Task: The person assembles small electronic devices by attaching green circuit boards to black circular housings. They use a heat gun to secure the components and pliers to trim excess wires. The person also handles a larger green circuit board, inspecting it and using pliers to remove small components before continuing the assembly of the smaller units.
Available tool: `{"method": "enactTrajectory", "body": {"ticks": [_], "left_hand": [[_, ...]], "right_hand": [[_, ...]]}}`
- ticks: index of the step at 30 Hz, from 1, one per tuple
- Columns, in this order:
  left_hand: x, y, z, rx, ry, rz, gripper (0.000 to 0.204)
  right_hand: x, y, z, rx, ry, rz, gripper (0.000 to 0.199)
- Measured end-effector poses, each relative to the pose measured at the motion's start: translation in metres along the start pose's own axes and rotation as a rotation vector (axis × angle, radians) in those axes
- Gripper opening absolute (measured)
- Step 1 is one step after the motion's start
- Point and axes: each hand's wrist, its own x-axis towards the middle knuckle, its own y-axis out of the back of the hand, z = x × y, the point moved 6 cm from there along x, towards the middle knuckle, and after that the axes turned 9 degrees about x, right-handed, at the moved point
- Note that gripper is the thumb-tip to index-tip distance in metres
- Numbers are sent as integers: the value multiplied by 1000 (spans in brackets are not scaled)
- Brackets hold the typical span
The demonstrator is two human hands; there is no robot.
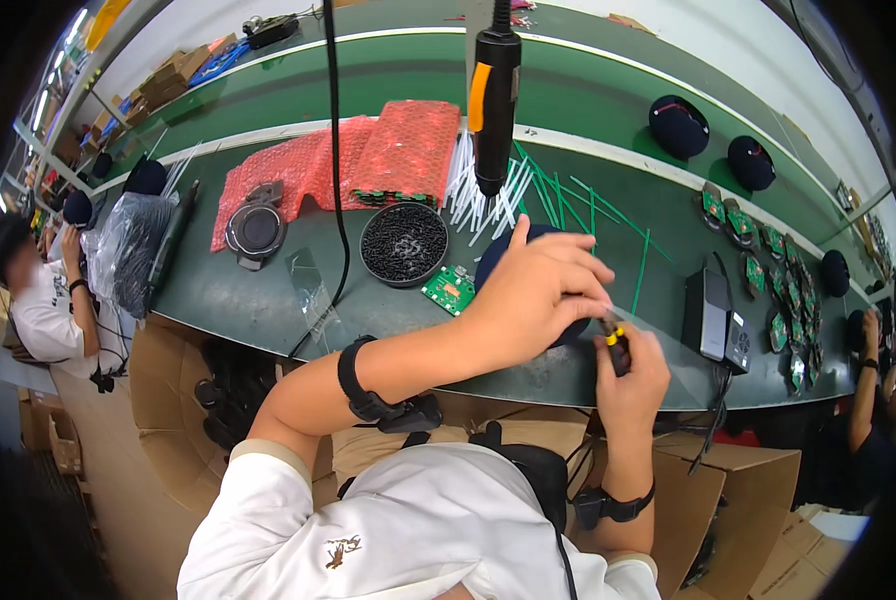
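My left hand [543, 300] reaches across the front of the bench, thumb and forefinger pinched together. What sits in that pinch is too small to make out. My right hand [636, 372] is closed around a small black-and-yellow handled tool [616, 347], its tip pointing up at my left fingertips. Partly covered by my left hand is a dark blue rounded piece [488, 262]. A green circuit board [450, 290] lies beside my left wrist. Near my right hand a see-through strip [658, 345] slants over the bench.
A round tin of black screws [404, 245] stands left of a hanging electric screwdriver [496, 110]. Behind are red bubble wrap [405, 150], white strips [478, 205] and green strips [558, 190]. A black box device [708, 312] and several boards [793, 310] sit right. Co-workers flank the bench.
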Motion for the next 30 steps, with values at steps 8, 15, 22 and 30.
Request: {"method": "enactTrajectory", "body": {"ticks": [8, 15, 22, 30], "left_hand": [[-28, 59, -79, 562, 329, 115, 20], [-11, 47, -119, 879, 480, 116, 27], [-48, 76, -72, 710, 238, 295, 22], [-153, 41, -67, 336, 244, 183, 11]], "right_hand": [[23, 28, -8, -216, 138, 131, 52], [8, -16, -80, 84, 272, -250, 65], [37, -16, -68, 114, 115, -276, 65], [208, -26, -20, -192, 222, -125, 63]]}}
